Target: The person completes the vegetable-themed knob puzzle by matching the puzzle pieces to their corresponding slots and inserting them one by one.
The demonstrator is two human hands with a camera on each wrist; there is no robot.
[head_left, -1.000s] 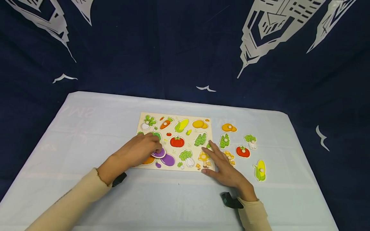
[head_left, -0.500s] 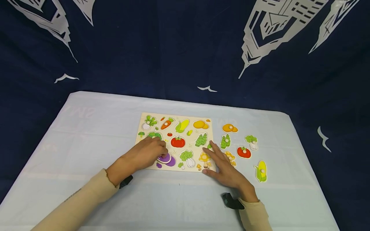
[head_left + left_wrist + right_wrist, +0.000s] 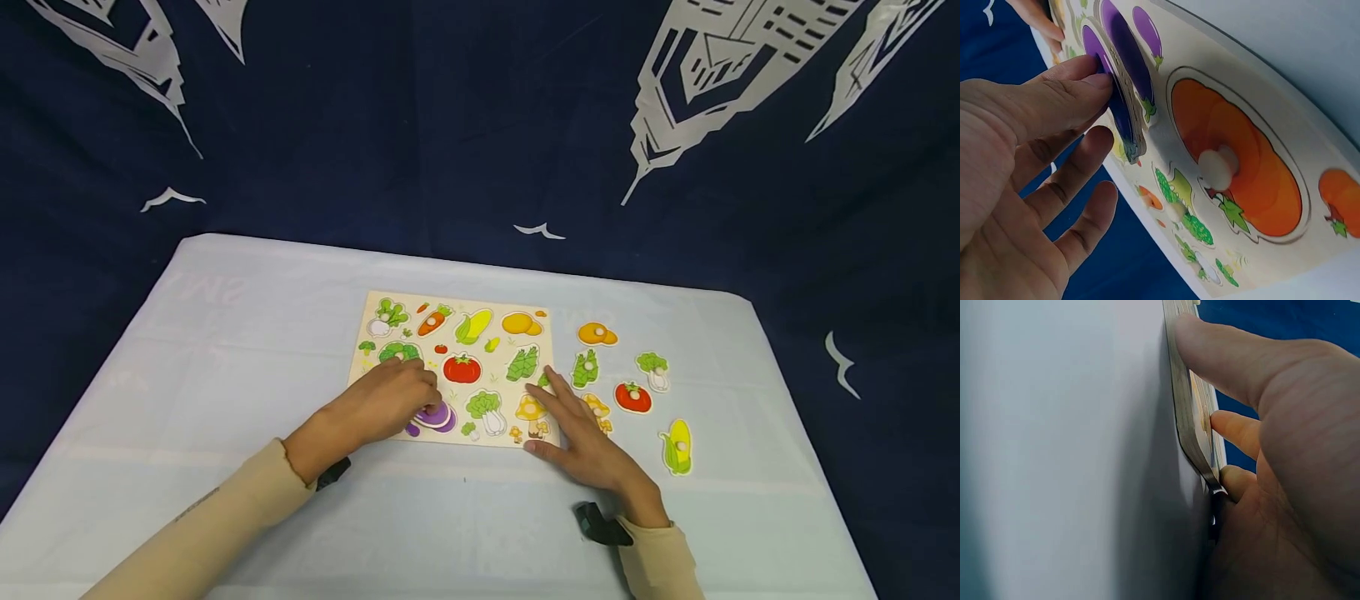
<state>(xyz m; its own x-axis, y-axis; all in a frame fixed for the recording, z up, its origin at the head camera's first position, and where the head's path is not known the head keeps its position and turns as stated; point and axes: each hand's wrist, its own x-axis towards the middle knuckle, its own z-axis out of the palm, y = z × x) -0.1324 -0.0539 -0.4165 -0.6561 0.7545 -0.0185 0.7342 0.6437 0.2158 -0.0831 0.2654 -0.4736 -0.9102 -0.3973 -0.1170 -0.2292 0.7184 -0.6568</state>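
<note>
My left hand [image 3: 378,404] pinches a purple eggplant puzzle piece [image 3: 1121,112] between thumb and fingertips. In the left wrist view the piece stands tilted just over the printed eggplant [image 3: 1127,47] on the wooden puzzle board [image 3: 495,354]. Beside it a pumpkin piece [image 3: 1241,156] with a round knob lies in its outline; the head view hides it behind the left hand. My right hand [image 3: 588,446] rests on the board's right edge with fingers spread, its thumb against the board's side in the right wrist view. Partly under that hand lies a mushroom piece [image 3: 596,407].
Loose on the white table [image 3: 465,533], right of the board, are a potato piece [image 3: 597,334], asparagus piece [image 3: 585,369], bok choy piece [image 3: 653,367], tomato piece [image 3: 633,397] and corn piece [image 3: 677,446]. Knobbed carrot [image 3: 433,322], radish [image 3: 388,317] and broccoli [image 3: 400,352] pieces sit on the board.
My left hand has moved right with the eggplant piece, which now covers more of the printed eggplant. The right hand stays in place on the board's edge.
</note>
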